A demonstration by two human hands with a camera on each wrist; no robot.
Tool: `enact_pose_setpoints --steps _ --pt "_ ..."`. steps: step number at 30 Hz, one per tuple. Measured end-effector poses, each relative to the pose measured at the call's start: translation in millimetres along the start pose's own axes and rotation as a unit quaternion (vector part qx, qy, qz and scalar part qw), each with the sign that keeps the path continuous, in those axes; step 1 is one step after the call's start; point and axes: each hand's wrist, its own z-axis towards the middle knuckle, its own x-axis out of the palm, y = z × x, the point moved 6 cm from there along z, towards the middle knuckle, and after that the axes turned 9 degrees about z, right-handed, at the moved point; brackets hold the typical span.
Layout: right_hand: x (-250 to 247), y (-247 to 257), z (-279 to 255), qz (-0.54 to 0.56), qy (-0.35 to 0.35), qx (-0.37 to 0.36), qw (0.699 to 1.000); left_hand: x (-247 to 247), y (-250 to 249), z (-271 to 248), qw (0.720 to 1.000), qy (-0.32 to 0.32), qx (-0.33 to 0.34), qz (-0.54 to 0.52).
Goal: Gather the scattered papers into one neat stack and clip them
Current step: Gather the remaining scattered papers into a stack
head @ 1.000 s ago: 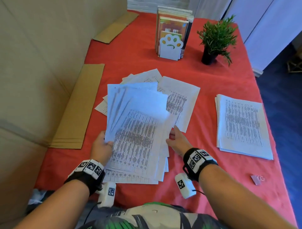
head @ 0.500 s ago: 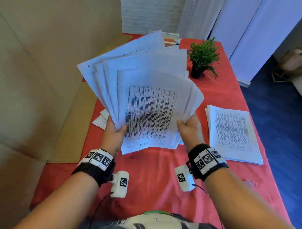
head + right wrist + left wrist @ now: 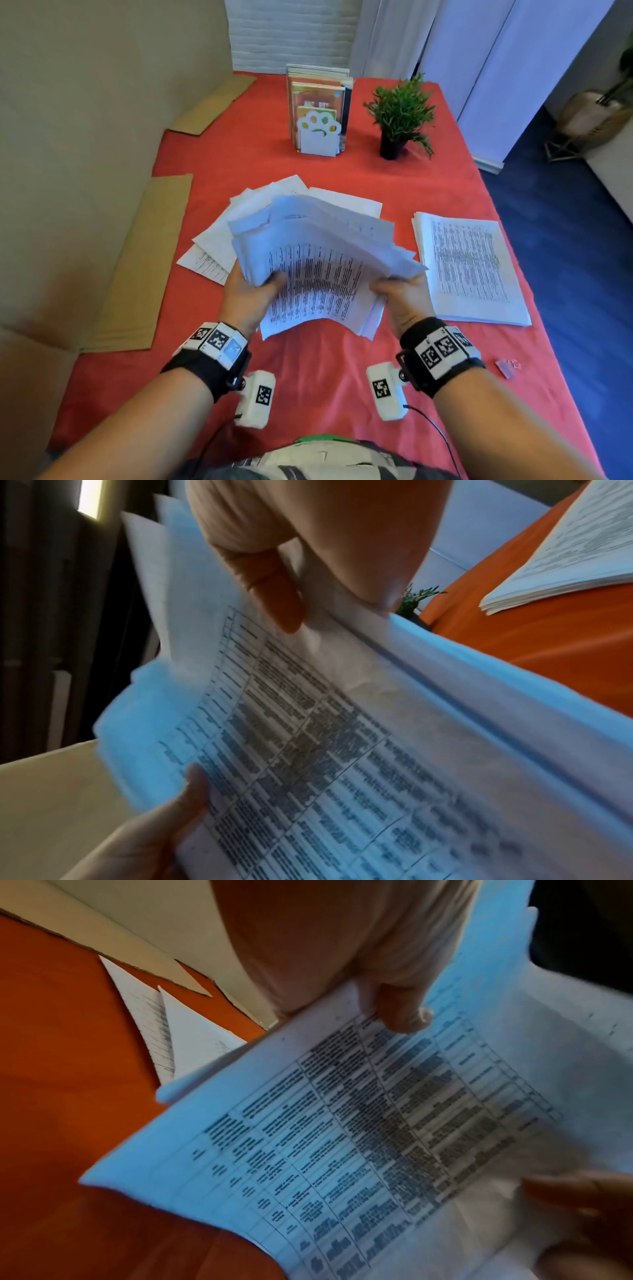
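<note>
Nearest the camera, a red cloth-covered worktop (image 3: 308, 394) runs away from the person's patterned shirt. Above its near part the left hand (image 3: 245, 296) and the right hand (image 3: 402, 301) each clamp one side edge of a fanned bundle of white printed papers (image 3: 318, 270), thumbs on the top sheet and fingers underneath; the bundle is lifted clear of the cloth, its sheets uneven. At the worktop's right edge, near the right wrist, lies a small pale binder clip (image 3: 508, 366). Right of the bundle, apart from it, a squared stack of white printed sheets (image 3: 469, 267) lies flat. Behind the bundle a few loose white sheets (image 3: 219, 240) overlap one another on the cloth. Flat brown cardboard pieces (image 3: 147, 260) lie along the left edge, against a tall beige cardboard wall (image 3: 85, 137). Farther back stand a white paw-shaped bookend holding upright books (image 3: 317, 132) and, to its right, a small green plant in a black pot (image 3: 399, 116). Beyond are a white brick wall (image 3: 291, 31), pale curtains (image 3: 479, 68) and a blue floor (image 3: 565, 240).
</note>
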Motion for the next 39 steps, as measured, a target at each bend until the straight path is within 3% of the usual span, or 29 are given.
enact_pose_setpoints --steps 5,12,16,22,29,33,36,39 --pt "13 11 -3 0.004 0.047 -0.036 0.998 -1 -3 -2 0.998 -0.043 -0.003 -0.052" --pt "1 -5 -8 0.044 0.069 0.019 0.996 1 -11 -1 0.997 -0.017 0.021 -0.074" --pt "9 -13 -12 0.032 0.083 0.048 0.995 -5 -38 -12 0.991 -0.104 0.058 -0.064" --pt "4 -19 -18 -0.037 0.111 0.077 0.990 -5 -89 -29 0.963 -0.177 0.188 -0.075" --pt "6 -13 -24 -0.004 0.159 0.080 0.984 -11 -104 -26 0.954 -0.244 0.168 -0.048" --pt "3 -10 -21 -0.007 0.124 0.059 0.991 -17 -101 -27 0.945 -0.231 0.212 -0.087" --pt "1 -8 -18 0.009 0.068 0.048 0.996 -20 -91 -32 0.949 -0.170 0.257 -0.063" --pt "7 -10 -17 0.003 0.052 0.050 0.997 -15 -59 -28 0.975 -0.088 0.203 -0.012"
